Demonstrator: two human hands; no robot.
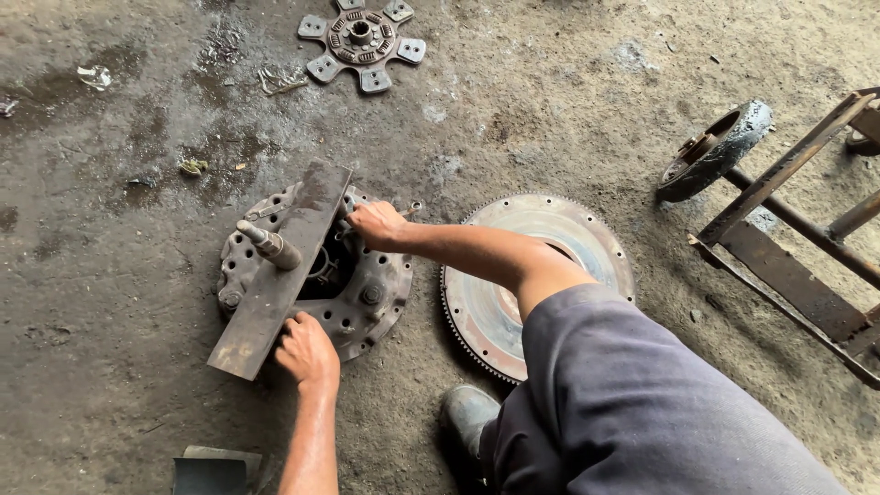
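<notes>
Pressing a flat steel bar (pixel 280 270) across the clutch cover (pixel 367 293) on the floor, the left hand (pixel 307 350) grips its seven-o'clock end; right hand (pixel 376 223) fingers clench a small tool at one o'clock. Uneven pressure could let the bar slip off.

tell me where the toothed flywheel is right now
In the head view the flywheel lies flat on the floor right of centre, beside the clutch cover, partly under the person's knee.

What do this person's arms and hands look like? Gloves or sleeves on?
Both are bare: no gloves on the left hand or right hand, no sleeves, watch or rings visible. Both forearms are slim. Grey-blue trousers and a dark, worn shoe show below.
</notes>
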